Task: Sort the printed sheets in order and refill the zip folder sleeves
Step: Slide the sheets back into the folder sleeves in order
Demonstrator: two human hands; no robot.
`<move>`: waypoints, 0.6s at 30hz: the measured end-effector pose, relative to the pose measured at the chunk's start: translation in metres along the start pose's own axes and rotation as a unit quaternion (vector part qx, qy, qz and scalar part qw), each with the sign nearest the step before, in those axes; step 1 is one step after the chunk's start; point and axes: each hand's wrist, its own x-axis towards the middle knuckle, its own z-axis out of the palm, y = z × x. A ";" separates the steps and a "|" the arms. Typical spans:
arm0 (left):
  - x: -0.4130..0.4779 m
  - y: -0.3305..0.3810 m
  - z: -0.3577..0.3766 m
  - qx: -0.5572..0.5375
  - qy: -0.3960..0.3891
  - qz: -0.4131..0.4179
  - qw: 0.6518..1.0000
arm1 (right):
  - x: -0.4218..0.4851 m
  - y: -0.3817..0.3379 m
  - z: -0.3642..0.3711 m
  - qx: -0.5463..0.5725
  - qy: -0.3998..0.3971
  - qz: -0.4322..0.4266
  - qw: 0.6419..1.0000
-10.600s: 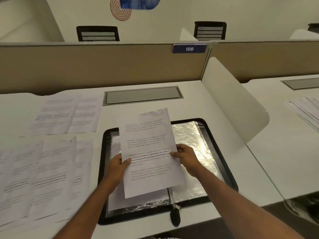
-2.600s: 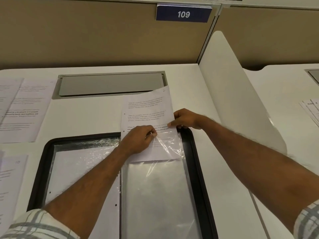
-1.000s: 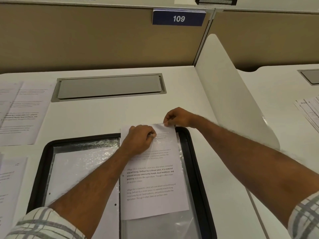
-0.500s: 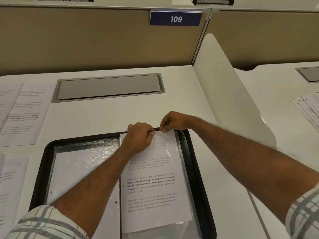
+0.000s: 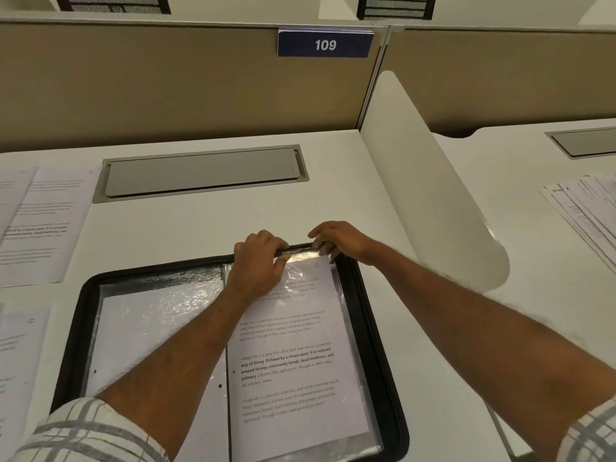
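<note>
**Zip folder**: black, laid open on the white desk.
**Printed sheet**: lodged in the clear sleeve on the folder's right half; its top is covered by wrinkled plastic.
**Left-half sleeve**: a blank-looking page is held inside.
**Left hand**: fingers curled; the right sleeve's mouth is pinched at the folder's far edge.
**Right hand**: just beside the left; the same mouth is pinched by bent fingers.
**Loose sheets**: spread left of the folder.
**Paper stack**: well right of the folder, past the white divider.
**Grey hatch**: set beyond the folder's far edge.
</note>
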 end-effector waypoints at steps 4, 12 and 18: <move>-0.030 -0.006 0.004 -0.007 0.035 0.000 0.999 | -0.021 0.026 0.009 0.052 0.080 -0.009 0.995; -0.115 0.012 0.012 -0.066 0.066 -0.014 0.996 | -0.067 0.051 0.039 0.144 0.152 -0.012 0.978; -0.154 0.025 0.018 -0.114 0.045 0.007 0.992 | -0.111 0.067 0.066 0.142 0.165 -0.017 0.976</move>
